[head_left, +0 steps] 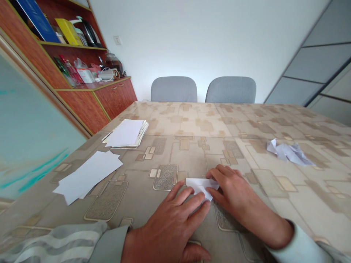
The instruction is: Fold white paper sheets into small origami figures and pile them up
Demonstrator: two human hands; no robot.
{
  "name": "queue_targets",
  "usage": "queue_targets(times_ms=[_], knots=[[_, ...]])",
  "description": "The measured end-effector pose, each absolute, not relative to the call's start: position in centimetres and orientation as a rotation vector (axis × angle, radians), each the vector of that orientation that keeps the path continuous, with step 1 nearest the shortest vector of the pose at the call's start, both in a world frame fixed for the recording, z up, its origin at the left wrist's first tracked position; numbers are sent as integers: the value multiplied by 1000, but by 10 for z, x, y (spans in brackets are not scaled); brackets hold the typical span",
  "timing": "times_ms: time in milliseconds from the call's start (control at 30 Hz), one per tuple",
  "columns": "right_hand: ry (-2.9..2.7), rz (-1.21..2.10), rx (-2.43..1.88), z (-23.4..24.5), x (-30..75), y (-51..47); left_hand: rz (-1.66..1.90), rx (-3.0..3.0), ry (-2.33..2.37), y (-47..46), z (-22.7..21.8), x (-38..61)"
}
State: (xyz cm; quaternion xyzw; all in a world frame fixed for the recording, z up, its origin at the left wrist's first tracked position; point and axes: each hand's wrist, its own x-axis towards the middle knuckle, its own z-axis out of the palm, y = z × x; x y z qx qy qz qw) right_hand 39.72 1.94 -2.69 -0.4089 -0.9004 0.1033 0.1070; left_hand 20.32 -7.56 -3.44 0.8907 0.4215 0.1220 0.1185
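Note:
A small folded piece of white paper [197,182] lies on the patterned table between my two hands. My left hand [175,219] rests over its lower left part, fingers stretched out and pressing it to the tabletop. At the paper's right end, my right hand [231,186] pinches it between thumb and curled fingers. Parts of the paper are hidden under the fingers of both hands.
To the left lie several loose white sheets [89,175], with a stack of paper [127,133] behind them. Crumpled paper [290,152] sits at the right. Two grey chairs [174,88] stand beyond the table [197,153]. A wooden cabinet [115,98] is at the back left.

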Motion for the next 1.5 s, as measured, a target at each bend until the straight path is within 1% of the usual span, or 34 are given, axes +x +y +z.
queue_targets(times_ms=[167,267,633,833,933,1167,1267,1400,1500], knots=[[-2572,436,-1214,-33,397,26,372,2620,1224,-76,-34,202],[-2548,440,-1176,-31,397,28,362,2615,1223,-75,-34,202],[-2705,198,-906,-10,394,25,367,2600,1220,-75,-35,203],[-2759,-52,-806,-10,393,20,347,2608,1218,-74,-36,204],[-2756,-92,-779,-10,394,20,344,2618,1212,-74,-36,203],[-2809,-8,-737,-9,395,19,356,2722,1248,-78,-36,205],[-2819,77,-746,-11,395,20,376,2789,1238,-78,-38,204],[-2789,282,-900,-16,395,19,376,2804,1245,-77,-38,203],[-2784,327,-1071,-20,391,18,299,2770,1267,-76,-37,203]])
